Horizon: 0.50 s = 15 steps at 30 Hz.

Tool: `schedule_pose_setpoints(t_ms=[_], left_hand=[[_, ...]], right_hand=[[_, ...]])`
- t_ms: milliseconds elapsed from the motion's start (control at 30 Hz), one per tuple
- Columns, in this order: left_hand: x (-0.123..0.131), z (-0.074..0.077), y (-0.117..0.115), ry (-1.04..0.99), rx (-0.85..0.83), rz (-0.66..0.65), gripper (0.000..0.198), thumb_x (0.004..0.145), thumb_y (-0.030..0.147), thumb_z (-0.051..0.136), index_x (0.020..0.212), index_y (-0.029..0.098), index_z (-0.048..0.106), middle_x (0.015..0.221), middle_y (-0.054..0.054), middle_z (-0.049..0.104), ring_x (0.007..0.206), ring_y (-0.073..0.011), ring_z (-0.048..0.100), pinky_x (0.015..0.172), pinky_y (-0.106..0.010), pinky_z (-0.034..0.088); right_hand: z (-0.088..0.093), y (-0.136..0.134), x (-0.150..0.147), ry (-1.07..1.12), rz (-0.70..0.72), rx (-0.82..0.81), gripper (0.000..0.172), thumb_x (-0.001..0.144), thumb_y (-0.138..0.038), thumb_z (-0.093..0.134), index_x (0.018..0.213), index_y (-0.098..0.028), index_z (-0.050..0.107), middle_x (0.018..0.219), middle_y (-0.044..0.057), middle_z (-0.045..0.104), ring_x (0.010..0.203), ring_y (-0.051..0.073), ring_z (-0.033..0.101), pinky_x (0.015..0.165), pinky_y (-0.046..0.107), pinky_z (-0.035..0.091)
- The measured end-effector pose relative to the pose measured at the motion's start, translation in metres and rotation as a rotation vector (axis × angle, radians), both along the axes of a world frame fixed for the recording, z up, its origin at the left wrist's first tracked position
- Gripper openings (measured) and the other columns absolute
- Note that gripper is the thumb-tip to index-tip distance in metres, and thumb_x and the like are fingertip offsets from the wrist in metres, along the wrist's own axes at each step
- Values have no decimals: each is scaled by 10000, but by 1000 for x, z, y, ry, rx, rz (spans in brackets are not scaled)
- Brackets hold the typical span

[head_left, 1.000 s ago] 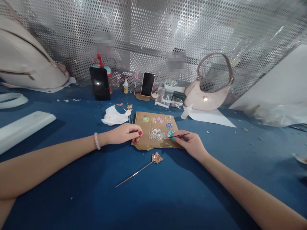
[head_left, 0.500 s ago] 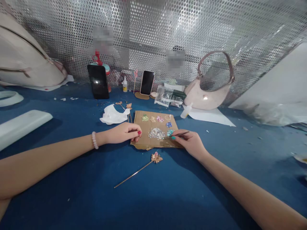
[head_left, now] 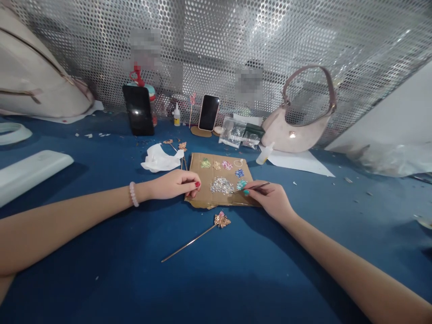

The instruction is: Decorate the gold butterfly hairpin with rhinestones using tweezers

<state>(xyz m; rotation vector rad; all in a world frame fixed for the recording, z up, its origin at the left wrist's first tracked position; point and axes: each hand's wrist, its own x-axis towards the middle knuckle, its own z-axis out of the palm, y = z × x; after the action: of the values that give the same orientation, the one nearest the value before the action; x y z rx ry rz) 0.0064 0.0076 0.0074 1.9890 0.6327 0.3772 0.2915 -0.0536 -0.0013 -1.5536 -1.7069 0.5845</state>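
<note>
My right hand (head_left: 272,200) pinches a pair of tweezers (head_left: 258,185). Their tips point left, at the lower right edge of a pile of clear rhinestones (head_left: 221,185) on a piece of cardboard (head_left: 202,198). Just beyond the fingers is a small turquoise pile (head_left: 241,184). At the cardboard's left edge rests my left hand (head_left: 175,184), its fingers curled in and nothing visible in them. Blue (head_left: 239,173), pink (head_left: 227,165), gold (head_left: 216,165) and green (head_left: 205,162) rhinestone piles lie farther back. A gold hairpin (head_left: 191,242) with a leaf-shaped head lies on the table in front.
White crumpled paper (head_left: 160,159) and more hairpins (head_left: 182,146) lie behind my left hand. Phones (head_left: 209,112), a glue bottle (head_left: 177,115), plastic bags (head_left: 232,132) and a handbag (head_left: 293,135) line the back. A second small bottle (head_left: 264,154) lies right of the cardboard.
The view has shifted slightly, so things sit a little higher in the picture. Both hands keep nearly the same pose, and the tweezer tips stay by the clear rhinestones.
</note>
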Motion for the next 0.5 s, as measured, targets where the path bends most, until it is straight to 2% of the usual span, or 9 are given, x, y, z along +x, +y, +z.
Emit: schedule_pose_setpoints(t_ms=[367, 500], left_hand=[[-2, -5, 3, -5, -22, -7, 112, 848, 187, 411, 790, 147, 498, 728, -14, 590, 646, -90, 550, 579, -193, 449], [-3, -6, 5, 22, -14, -6, 135, 870, 215, 409, 811, 150, 511, 733, -12, 593, 644, -92, 556, 579, -195, 457]], right_hand=[[-3, 3, 6, 92, -43, 15, 122, 660, -276, 611, 666, -196, 702, 794, 50, 713, 700, 188, 647, 685, 349, 518], [-3, 3, 6, 89, 2, 9, 134, 664, -292, 628, 699, -187, 704, 801, 54, 713, 729, 194, 652, 724, 356, 520]])
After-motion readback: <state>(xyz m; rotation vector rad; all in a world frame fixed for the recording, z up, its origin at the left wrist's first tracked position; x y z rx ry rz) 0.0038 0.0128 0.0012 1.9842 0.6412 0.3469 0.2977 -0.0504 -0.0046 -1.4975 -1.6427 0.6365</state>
